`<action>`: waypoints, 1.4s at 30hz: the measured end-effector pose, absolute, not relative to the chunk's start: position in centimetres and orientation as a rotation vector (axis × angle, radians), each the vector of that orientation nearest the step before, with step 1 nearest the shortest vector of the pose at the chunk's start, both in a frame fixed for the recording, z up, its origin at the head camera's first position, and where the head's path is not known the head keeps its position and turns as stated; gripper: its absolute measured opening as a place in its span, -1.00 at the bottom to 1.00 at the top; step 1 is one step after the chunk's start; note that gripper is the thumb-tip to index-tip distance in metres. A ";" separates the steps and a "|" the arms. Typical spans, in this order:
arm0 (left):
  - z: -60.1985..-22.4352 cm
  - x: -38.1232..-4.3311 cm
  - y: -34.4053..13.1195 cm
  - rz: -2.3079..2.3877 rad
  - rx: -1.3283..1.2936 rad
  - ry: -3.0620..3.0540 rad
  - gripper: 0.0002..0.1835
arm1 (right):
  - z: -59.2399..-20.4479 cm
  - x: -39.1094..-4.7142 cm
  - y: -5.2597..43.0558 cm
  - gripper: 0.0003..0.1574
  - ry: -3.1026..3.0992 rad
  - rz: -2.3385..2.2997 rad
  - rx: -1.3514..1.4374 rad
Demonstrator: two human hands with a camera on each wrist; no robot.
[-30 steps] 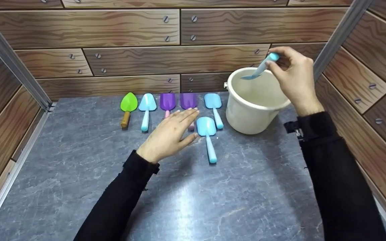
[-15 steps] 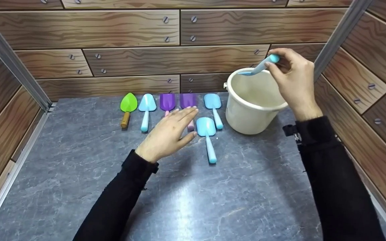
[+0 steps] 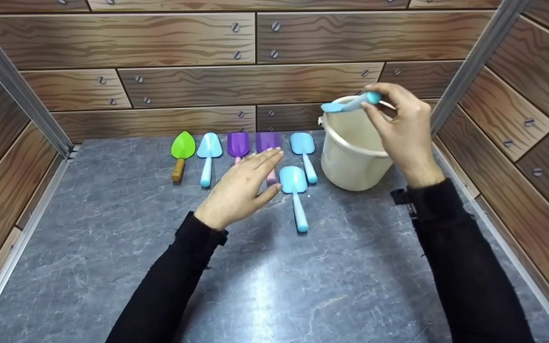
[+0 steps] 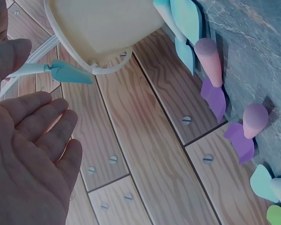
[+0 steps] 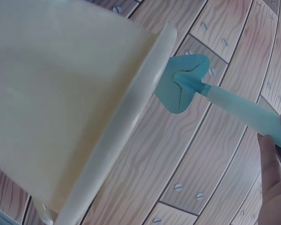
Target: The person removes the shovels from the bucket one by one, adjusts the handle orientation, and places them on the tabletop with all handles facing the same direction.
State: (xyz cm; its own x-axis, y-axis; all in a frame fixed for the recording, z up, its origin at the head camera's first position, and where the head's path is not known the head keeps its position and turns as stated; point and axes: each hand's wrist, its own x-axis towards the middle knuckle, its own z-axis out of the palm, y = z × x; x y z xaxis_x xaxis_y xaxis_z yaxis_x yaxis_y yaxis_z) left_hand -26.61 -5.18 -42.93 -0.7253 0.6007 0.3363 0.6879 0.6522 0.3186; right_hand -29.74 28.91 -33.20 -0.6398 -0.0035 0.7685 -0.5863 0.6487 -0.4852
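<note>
My right hand (image 3: 401, 131) pinches the end of a light blue toy trowel's handle, holding the trowel (image 5: 243, 110) over the rim of a cream bucket (image 3: 350, 166). Its blade points left, with a dark curved line showing on it in the right wrist view. My left hand (image 3: 241, 190) hovers with fingers extended and holds nothing. Beneath and beyond it lie two purple shovels (image 3: 238, 144) with pink handles, partly hidden by the fingers. Close to its thumb lies a light blue shovel (image 3: 293, 180), nearer to me than the row.
The back row also has a green trowel (image 3: 183, 145) with a brown handle, a light blue trowel (image 3: 209, 146) and another blue shovel (image 3: 302, 144) beside the bucket. Wood-patterned walls (image 3: 188, 40) enclose the grey marbled table (image 3: 112, 247) at the back and sides.
My right hand has moved left and slightly down. The trowel has come up out of the bucket's mouth, tilting nearer to level, and its blade now reaches the left rim. My left hand stays put.
</note>
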 end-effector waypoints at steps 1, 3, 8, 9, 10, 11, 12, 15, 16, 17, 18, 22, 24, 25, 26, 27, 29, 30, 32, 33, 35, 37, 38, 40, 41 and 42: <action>-42.9 -26.6 -5.1 -0.648 -1.051 -2.666 -0.20 | -33.3 -29.6 28.7 -0.64 -2.095 0.964 0.467; -42.9 -26.7 -5.0 -0.668 -1.049 -2.660 -0.20 | -33.6 -29.5 28.4 -0.63 -2.100 0.946 0.493; -42.9 -27.0 -4.8 -0.712 -1.048 -2.637 -0.22 | -34.3 -29.2 27.9 -0.62 -2.103 0.922 0.558; -42.9 -27.0 -4.7 -0.721 -1.046 -2.628 -0.22 | -34.5 -29.1 27.8 -0.63 -2.101 0.926 0.568; -42.9 -27.1 -4.6 -0.734 -1.044 -2.616 -0.23 | -34.6 -29.1 27.7 -0.63 -2.098 0.931 0.572; -42.9 -27.2 -4.5 -0.745 -1.041 -2.603 -0.24 | -34.8 -29.0 27.6 -0.63 -2.095 0.931 0.579; -42.9 -27.2 -4.4 -0.759 -1.038 -2.588 -0.25 | -34.9 -29.0 27.5 -0.64 -2.091 0.933 0.584; -42.9 -27.5 -4.0 -0.811 -1.020 -2.536 -0.29 | -35.2 -28.7 27.1 -0.63 -2.084 0.930 0.605; -43.0 -27.7 -3.9 -0.832 -1.012 -2.514 -0.31 | -35.3 -28.6 26.9 -0.63 -2.083 0.928 0.611; -43.0 -27.7 -3.7 -0.851 -1.003 -2.495 -0.33 | -35.4 -28.5 26.7 -0.62 -2.082 0.934 0.617; -43.0 -27.8 -3.6 -0.867 -0.994 -2.476 -0.34 | -35.6 -28.3 26.5 -0.62 -2.084 0.941 0.621; -43.1 -28.1 -3.1 -0.898 -0.970 -2.415 -0.38 | -36.0 -27.8 25.7 -0.61 -2.111 0.967 0.637; -43.1 -28.3 -2.8 -0.897 -0.969 -2.395 -0.39 | -36.3 -27.6 25.5 -0.61 -2.127 0.972 0.649; -43.1 -28.4 -2.7 -0.899 -0.969 -2.385 -0.39 | -36.4 -27.5 25.3 -0.61 -2.135 0.969 0.660; -43.1 -28.5 -2.5 -0.902 -0.968 -2.376 -0.40 | -36.5 -27.5 25.2 -0.61 -2.138 0.970 0.666; -43.1 -28.6 -2.4 -0.908 -0.967 -2.365 -0.41 | -36.7 -27.4 25.1 -0.62 -2.140 0.971 0.674; -43.1 -28.7 -2.1 -0.924 -0.963 -2.346 -0.42 | -36.9 -27.4 24.9 -0.62 -2.144 0.949 0.691; -43.1 -28.8 -1.9 -0.934 -0.961 -2.338 -0.42 | -37.1 -27.4 24.8 -0.62 -2.143 0.941 0.700; -43.1 -29.1 -1.5 -0.948 -0.957 -2.325 -0.43 | -37.3 -27.3 24.6 -0.62 -2.141 0.929 0.723; -43.1 -29.1 -1.3 -0.951 -0.957 -2.319 -0.44 | -37.5 -27.3 24.5 -0.62 -2.139 0.926 0.733; -43.0 -29.3 -1.0 -0.958 -0.957 -2.311 -0.45 | -37.7 -27.2 24.2 -0.62 -2.137 0.910 0.748; -43.0 -29.4 -0.7 -0.971 -0.956 -2.301 -0.46 | -37.9 -27.0 23.9 -0.62 -2.136 0.916 0.765; -43.0 -29.5 -0.5 -0.980 -0.951 -2.297 -0.47 | -38.0 -27.0 23.8 -0.62 -2.135 0.926 0.774; -43.1 -29.6 -0.2 -1.014 -0.945 -2.281 -0.49 | -38.3 -26.9 23.5 -0.63 -2.133 0.936 0.789; -43.1 -29.6 -0.1 -1.034 -0.943 -2.270 -0.50 | -38.4 -26.8 23.3 -0.64 -2.132 0.944 0.799; -43.2 -29.7 0.0 -1.052 -0.941 -2.258 -0.51 | -38.5 -26.7 23.2 -0.64 -2.132 0.956 0.809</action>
State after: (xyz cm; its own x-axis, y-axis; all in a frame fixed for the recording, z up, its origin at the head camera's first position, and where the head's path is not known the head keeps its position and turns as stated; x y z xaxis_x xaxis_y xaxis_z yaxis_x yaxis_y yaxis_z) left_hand -29.67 0.05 -43.15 -0.6520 0.3840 0.6538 0.7476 0.4695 0.4698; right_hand -26.74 23.18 -38.46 -0.5932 -0.2636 0.7606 -0.7433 0.5422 -0.3918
